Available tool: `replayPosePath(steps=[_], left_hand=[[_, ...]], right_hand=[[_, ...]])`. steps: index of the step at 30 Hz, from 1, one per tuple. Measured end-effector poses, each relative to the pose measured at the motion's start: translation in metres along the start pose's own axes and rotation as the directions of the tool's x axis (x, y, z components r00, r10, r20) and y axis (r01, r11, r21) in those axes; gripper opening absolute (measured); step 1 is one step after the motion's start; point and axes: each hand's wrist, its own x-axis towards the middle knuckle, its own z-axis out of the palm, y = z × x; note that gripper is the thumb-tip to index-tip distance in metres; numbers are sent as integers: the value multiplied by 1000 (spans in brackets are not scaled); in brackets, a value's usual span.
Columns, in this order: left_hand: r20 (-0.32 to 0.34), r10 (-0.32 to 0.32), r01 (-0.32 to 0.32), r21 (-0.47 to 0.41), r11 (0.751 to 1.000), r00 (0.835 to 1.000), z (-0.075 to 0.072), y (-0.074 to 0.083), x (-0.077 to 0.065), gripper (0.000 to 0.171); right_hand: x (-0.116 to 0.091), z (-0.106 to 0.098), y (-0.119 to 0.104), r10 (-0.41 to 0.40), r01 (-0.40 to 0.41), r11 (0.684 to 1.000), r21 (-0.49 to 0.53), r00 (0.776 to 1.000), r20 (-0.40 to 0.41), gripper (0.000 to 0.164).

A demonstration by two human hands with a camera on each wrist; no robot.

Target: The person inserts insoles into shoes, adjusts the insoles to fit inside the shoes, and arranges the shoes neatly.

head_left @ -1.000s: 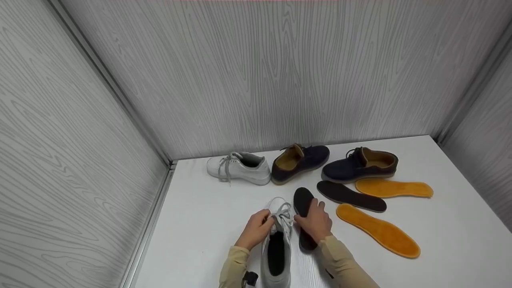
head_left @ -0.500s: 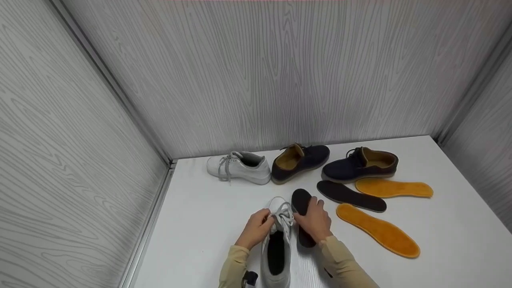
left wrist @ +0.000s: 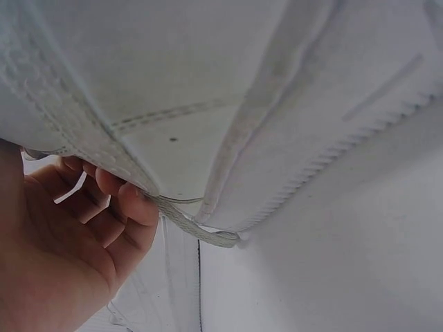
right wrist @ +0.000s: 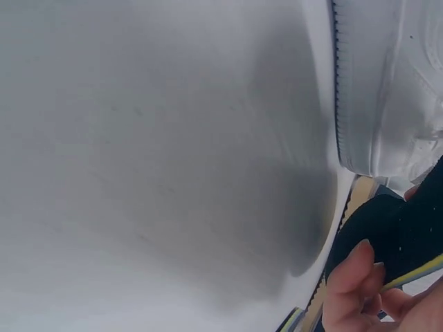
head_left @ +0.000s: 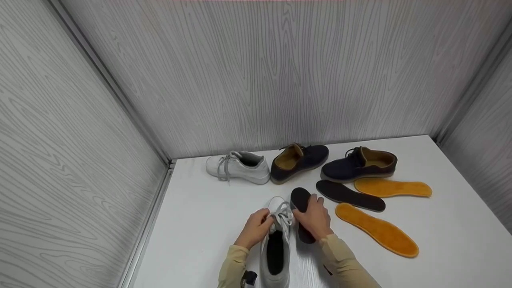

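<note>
A white lace-up sneaker stands at the front of the table, its heel towards me and its inside dark. My left hand grips its upper by the laces; the left wrist view shows curled fingertips at the edge beside a grey lace. Just right of the sneaker, my right hand holds a dark brown insole across its middle, thumb on the left edge and fingers on the right. In the right wrist view the insole shows a yellow-and-grey edge, and its shadow falls on the table.
Along the back wall stand a second white sneaker and two navy shoes with tan linings. Another dark insole and two orange insoles lie to the right on the white table. Grey wood-grain walls enclose it.
My right hand has tilted the dark insole slightly and shifted it a little left, towards the sneaker; its near end now sits further from me. The left hand keeps its hold on the sneaker.
</note>
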Motion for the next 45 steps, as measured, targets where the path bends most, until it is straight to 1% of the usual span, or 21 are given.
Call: replayPosePath(steps=[4,16,23,29,33,39,45], left_hand=[[-3,0,0,1,1000,1000,1,-1,0,25],[3,-17,17,1,1000,1000,0,1,2,25],[-2,-14,14,-7,1000,1000,0,1,1,24],[1,-15,15,-4,1000,1000,1,1,0,24],[-2,-11,11,-1,1000,1000,0,1,0,24],[-9,18,-18,14,1000,1000,0,0,1,24],[-9,17,-17,15,1000,1000,1,0,2,24]], right_hand=[[1,-2,0,-6,5,1000,23,1000,6,56],[1,-7,2,-15,17,995,95,1000,-15,54],[-4,-15,-4,-24,26,991,133,1000,-17,42],[-10,-22,-11,-36,39,991,125,999,-21,36],[-13,-26,-16,-66,70,990,119,997,-41,34],[-23,-36,-27,-141,150,983,106,987,-82,30],[-33,-44,-37,-192,202,976,85,975,-111,28]])
